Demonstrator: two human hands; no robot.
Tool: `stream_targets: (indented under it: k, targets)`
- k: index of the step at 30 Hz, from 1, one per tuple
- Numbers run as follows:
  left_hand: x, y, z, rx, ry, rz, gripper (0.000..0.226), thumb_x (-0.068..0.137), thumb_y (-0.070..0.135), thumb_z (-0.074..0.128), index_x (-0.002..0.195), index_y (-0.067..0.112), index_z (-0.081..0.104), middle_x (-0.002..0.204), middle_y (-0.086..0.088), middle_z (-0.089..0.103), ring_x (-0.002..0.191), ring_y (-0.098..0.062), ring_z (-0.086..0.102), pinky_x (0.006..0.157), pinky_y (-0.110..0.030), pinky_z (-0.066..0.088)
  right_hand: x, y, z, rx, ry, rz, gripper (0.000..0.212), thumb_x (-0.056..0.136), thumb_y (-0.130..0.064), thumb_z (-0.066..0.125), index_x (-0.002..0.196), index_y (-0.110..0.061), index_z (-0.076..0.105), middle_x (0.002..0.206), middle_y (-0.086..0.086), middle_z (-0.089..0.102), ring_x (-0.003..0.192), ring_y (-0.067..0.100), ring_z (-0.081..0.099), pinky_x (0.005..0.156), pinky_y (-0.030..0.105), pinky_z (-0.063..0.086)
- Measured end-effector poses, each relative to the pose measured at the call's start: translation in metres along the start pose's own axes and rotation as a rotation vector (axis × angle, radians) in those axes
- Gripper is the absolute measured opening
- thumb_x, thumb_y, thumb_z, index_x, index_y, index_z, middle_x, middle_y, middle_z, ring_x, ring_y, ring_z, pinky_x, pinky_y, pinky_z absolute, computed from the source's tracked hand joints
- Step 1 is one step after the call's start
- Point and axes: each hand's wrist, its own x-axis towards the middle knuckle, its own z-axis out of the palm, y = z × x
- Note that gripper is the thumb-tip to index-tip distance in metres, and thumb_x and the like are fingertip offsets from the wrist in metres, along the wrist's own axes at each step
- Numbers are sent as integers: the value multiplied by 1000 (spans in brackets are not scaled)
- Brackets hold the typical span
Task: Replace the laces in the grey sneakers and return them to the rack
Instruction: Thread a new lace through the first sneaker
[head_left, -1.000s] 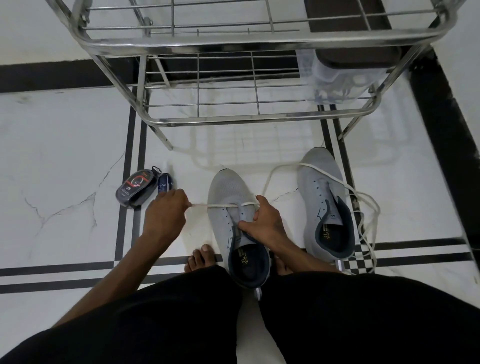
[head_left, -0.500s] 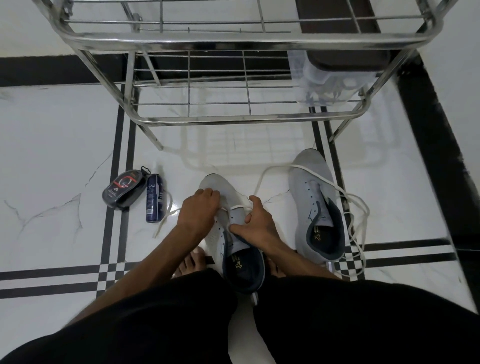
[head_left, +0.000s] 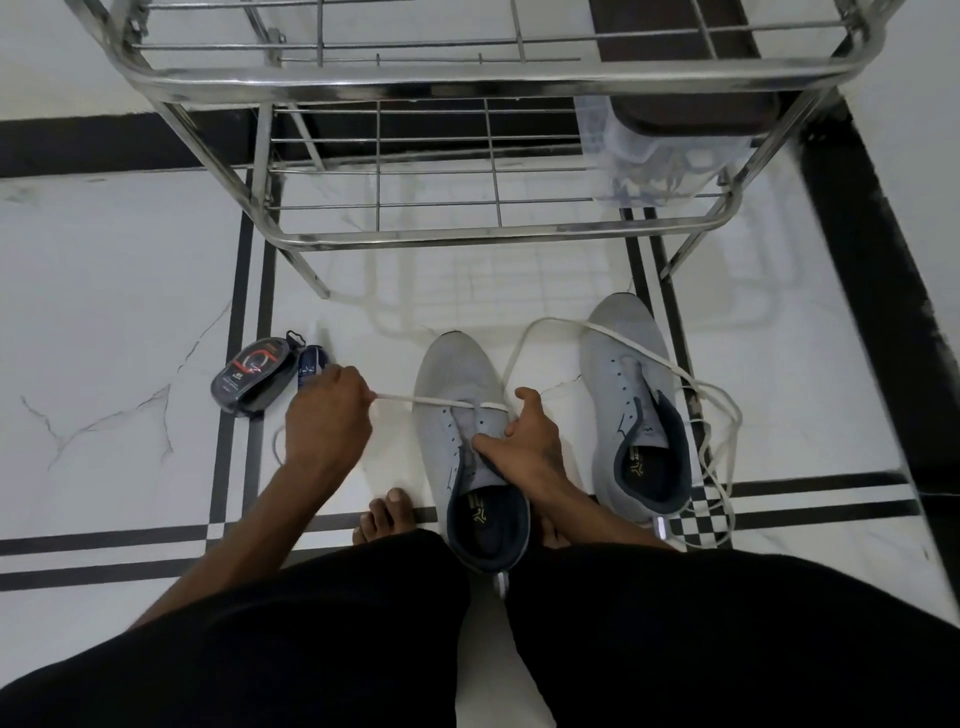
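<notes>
half a second ago the left hand (head_left: 327, 415) was at the eyelets; now it has drawn out toward the left of the frame, gripping the white lace (head_left: 426, 400) and pulling it taut across the near grey sneaker (head_left: 457, 395) at lower centre. the right hand (head_left: 530, 441) pinches that shoe's tongue area. one eyelet pass looks finished; the second grey sneaker (head_left: 628, 374), right of centre, waits on the floor (head_left: 104, 312) below the steel rack (head_left: 467, 234).
</notes>
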Motion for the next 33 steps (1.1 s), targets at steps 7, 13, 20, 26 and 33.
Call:
stream_targets:
  k: [7, 13, 20, 26, 33]
  targets:
    - [-4, 58, 16, -114, -134, 204, 25, 90, 29, 66, 110, 13, 67, 112, -5, 62, 105, -27, 56, 80, -38, 48, 14, 16, -21, 138, 35, -13, 32, 94, -4, 48, 115, -19, 66, 100, 2, 64, 82, 15, 67, 80, 33, 58]
    - [2, 63, 29, -112, -182, 160, 20, 92, 30, 63, 96, 11, 60, 102, -4, 59, 99, -24, 53, 71, -42, 50, 23, 14, -30, -70, -118, -142, 18, 96, -20, 59, 108, -21, 72, 106, -9, 69, 98, 7, 61, 88, 23, 47]
    - [6, 53, 27, -247, -307, 291, 15, 90, 1, 52, 97, 10, 42, 93, -14, 58, 77, -29, 52, 61, -34, 33, 22, 13, -19, -69, -216, -300, 73, 81, -31, 80, 145, -35, 43, 119, -3, 56, 105, 13, 57, 86, 24, 47]
    - [8, 20, 18, -566, -266, 86, 12, 103, 14, 44, 92, 16, 39, 84, 3, 64, 78, -22, 60, 64, -32, 45, 22, 16, -13, -251, -180, -414, 75, 88, -29, 71, 151, -41, 33, 123, -3, 44, 107, 15, 54, 93, 31, 49]
    - [-3, 8, 22, -812, -192, -136, 14, 105, 11, 41, 91, 10, 41, 88, 3, 73, 94, -22, 70, 85, -54, 55, 23, 22, -1, -206, -166, -384, 71, 91, -25, 67, 151, -42, 34, 118, -4, 45, 103, 16, 57, 93, 26, 49]
